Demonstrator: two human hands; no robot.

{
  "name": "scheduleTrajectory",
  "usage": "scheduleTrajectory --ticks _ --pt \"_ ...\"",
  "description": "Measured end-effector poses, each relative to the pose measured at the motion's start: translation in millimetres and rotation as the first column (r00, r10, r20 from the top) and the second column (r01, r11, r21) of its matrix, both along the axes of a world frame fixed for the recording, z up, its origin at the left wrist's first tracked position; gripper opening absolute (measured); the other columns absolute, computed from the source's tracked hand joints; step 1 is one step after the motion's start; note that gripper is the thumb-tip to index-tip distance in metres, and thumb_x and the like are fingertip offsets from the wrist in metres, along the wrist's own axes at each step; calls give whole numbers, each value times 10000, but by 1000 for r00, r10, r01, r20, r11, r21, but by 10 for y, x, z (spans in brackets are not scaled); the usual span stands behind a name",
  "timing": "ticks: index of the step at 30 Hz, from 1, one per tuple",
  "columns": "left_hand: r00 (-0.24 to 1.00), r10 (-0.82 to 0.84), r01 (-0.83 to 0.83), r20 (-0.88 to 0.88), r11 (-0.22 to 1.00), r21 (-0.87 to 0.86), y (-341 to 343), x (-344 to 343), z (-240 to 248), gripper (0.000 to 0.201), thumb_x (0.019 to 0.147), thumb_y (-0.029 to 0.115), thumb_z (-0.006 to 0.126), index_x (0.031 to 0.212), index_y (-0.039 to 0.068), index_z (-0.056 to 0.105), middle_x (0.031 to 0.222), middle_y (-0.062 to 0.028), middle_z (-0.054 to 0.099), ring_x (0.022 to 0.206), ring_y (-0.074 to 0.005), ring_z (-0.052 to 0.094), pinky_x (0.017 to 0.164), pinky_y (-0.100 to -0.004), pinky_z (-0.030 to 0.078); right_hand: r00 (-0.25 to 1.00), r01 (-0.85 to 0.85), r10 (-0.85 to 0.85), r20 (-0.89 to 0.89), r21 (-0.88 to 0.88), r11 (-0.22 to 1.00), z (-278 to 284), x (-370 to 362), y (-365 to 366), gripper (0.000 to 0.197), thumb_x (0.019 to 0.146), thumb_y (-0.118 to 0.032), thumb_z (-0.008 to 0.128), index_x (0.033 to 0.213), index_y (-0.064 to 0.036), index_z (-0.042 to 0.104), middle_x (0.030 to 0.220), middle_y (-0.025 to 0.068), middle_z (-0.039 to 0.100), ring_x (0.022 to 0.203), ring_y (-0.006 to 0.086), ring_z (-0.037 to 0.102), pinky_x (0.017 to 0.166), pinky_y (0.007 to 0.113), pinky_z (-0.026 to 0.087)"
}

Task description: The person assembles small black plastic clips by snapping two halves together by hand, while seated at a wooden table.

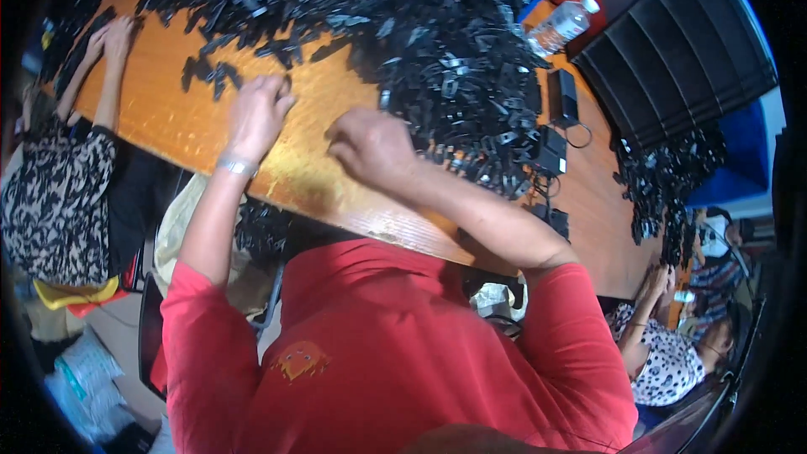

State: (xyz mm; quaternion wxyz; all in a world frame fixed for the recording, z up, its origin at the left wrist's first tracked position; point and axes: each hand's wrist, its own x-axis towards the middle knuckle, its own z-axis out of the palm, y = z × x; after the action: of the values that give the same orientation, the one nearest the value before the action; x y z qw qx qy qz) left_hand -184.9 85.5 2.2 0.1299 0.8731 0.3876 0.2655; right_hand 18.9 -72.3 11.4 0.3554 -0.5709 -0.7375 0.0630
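Note:
A big heap of small black plastic pieces (454,59), some with shiny bits, covers the far side of the wooden table (311,155). Over the bare wood in front of it, my left hand (259,118) is closed with its fingers curled, close to a few loose black pieces (210,74). Beside the heap's near edge, my right hand (371,145) is also closed, fingertips bent toward the left. Whatever either hand might hold is hidden by the fingers. The two hands are apart, and a silvery band circles my left wrist.
Right of the heap stand a clear bottle (563,27) and black boxes (551,150) with cables. A black ribbed panel (677,50) rises behind more black pieces (672,176). Co-workers' hands (109,38) are at the table's left, and another's hands (660,282) at the right.

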Motion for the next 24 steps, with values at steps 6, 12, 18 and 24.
scheduleTrajectory --ticks 6,12,18,24 --pt "988 -149 149 41 989 6 -514 -249 -28 195 852 25 813 914 31 628 957 -180 649 953 -413 641 825 -513 509 958 149 -115 264 -112 982 -142 8 -228 154 825 -158 826 915 -72 735 958 162 720 931 371 733 780 497 598" --pt "965 -183 190 186 982 -20 -721 -417 -84 256 817 0 846 1031 29 708 994 -162 672 985 -391 650 871 -470 533 961 140 -67 268 -264 954 55 26 -96 180 819 -191 807 944 -65 774 963 175 704 945 392 733 809 503 607" --pt "971 -146 156 187 987 -43 -674 -426 -245 254 794 -13 861 1012 20 735 1000 -155 665 979 -378 638 882 -461 530 995 71 -58 80 -170 983 -128 -251 190 198 813 -211 854 908 -61 767 993 177 670 959 403 723 776 506 589" --pt "965 -136 159 225 983 -88 -689 -423 -255 294 763 -45 872 1017 20 738 1014 -140 660 994 -349 622 880 -448 519 996 49 -31 86 -223 974 -149 -244 247 241 820 -246 884 929 -59 778 996 170 663 929 404 723 767 511 579"
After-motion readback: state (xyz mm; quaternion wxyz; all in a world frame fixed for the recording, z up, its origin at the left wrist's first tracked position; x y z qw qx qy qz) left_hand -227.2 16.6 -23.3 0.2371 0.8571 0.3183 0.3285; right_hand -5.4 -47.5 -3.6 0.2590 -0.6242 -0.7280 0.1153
